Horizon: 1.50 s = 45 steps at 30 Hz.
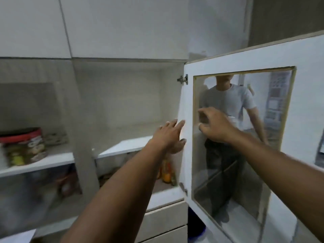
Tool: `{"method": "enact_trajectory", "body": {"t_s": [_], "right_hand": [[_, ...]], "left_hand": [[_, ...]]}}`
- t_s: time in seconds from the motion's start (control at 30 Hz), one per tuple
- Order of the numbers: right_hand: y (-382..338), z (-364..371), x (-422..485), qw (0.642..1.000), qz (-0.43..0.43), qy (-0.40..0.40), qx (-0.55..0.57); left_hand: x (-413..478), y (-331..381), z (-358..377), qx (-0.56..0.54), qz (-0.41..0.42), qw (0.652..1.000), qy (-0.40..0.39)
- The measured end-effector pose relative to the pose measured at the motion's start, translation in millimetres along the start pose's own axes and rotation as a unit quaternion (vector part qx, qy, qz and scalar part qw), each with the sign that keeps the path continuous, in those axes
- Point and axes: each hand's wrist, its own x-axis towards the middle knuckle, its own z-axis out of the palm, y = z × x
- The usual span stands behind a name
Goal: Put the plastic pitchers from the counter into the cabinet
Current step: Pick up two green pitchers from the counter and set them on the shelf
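Note:
The cabinet (122, 142) stands open ahead of me, its white shelf bare in the right compartment. Its door (298, 71) is swung out to the right, a white frame around a glass pane that reflects a person in a grey shirt. My left hand (170, 135) reaches toward the door's hinge edge, fingers spread and holding nothing. My right hand (213, 127) hovers at the glass pane with its fingers curled apart, empty. No plastic pitcher is in view.
A red-lidded jar (24, 146) sits on the left shelf. Orange bottles (166, 171) stand on the lower shelf behind my left forearm. Two hinges (183, 79) hold the door. Drawers (166, 220) sit below the cabinet.

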Motion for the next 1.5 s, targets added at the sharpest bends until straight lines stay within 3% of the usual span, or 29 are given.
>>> {"method": "enact_trajectory", "body": {"t_s": [0.13, 0.3, 0.57, 0.87, 1.1, 1.33, 1.43, 1.5], "right_hand": [[-118.8, 80.4, 23.4, 0.989, -0.086, -0.100, 0.064], [-289.4, 168.2, 35.0, 0.951, -0.194, -0.189, 0.150], [-534.6, 291.1, 14.2, 0.873, -0.323, -0.279, 0.238], [-685.4, 446.2, -32.3, 0.800, -0.333, -0.438, 0.238], [-779.1, 600.9, -45.6, 0.748, -0.262, -0.556, 0.250], [-869.2, 719.5, -53.5, 0.669, -0.192, -0.669, 0.260], [-895.7, 751.9, -66.9, 0.647, -0.170, -0.698, 0.256], [-905.8, 768.0, -77.8, 0.631, -0.156, -0.717, 0.251]], "left_hand": [[-94.2, -127.2, -25.2, -0.005, -0.165, 0.986, -0.010], [-237.8, -267.0, -56.9, -0.010, -0.351, 0.936, 0.007], [-447.4, -419.9, -92.3, -0.028, -0.561, 0.825, 0.067], [-589.8, -527.1, -45.5, -0.107, -0.716, 0.680, 0.118], [-616.3, -622.0, 36.4, -0.208, -0.796, 0.534, 0.195], [-616.7, -709.0, 106.9, -0.297, -0.851, 0.309, 0.303], [-619.6, -733.7, 128.0, -0.307, -0.851, 0.253, 0.343], [-625.0, -746.4, 142.4, -0.311, -0.853, 0.234, 0.348]]}}
